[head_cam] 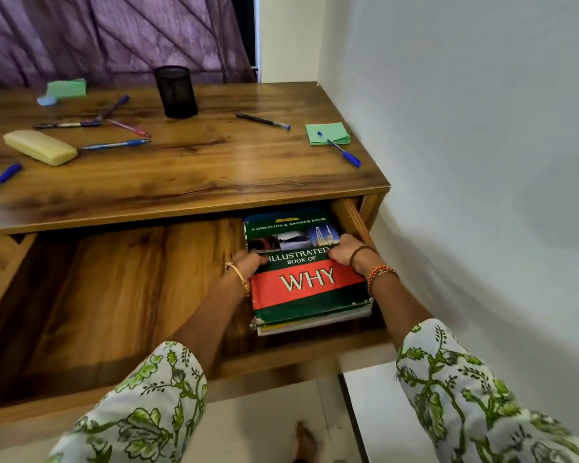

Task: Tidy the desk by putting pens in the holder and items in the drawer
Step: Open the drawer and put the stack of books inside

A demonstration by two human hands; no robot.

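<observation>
Head view shows us the book stack (306, 279) lying flat in the open drawer (114, 295), pushed to its right end, at about four o'clock from the middle of the frame. On top is a thick hardback with a glossy green-and-red cover; under it we see thinner books or pads, their page edges showing at the near side. We judge the pile heavy and stiff, the cover slick, and the lower items liable to slide out from beneath — so the sound hold is at both side edges with the fingers under the bottom item, not on the top cover alone.

Our left hand (248, 262) grips the left edge of the top book, at nine o'clock from the stack, fingers curled over it. Our right hand (343, 250) grips the right edge at three o'clock, squeezed between book and drawer wall — little room there for the knuckles. The hands are apart, one on each side.

Up at twelve o'clock the desk top (198, 162) carries the black mesh holder (176, 91), which looks empty as far as we can see, with pens scattered around it: a dark pen (261, 121) just right of it, a blue pen (343, 153) lying across green sticky notes (326, 133) at one o'clock, and more pens (114, 145) at ten o'clock beside a pale yellow case (41, 147). Another green note pad (67, 88) sits at the far left.
</observation>
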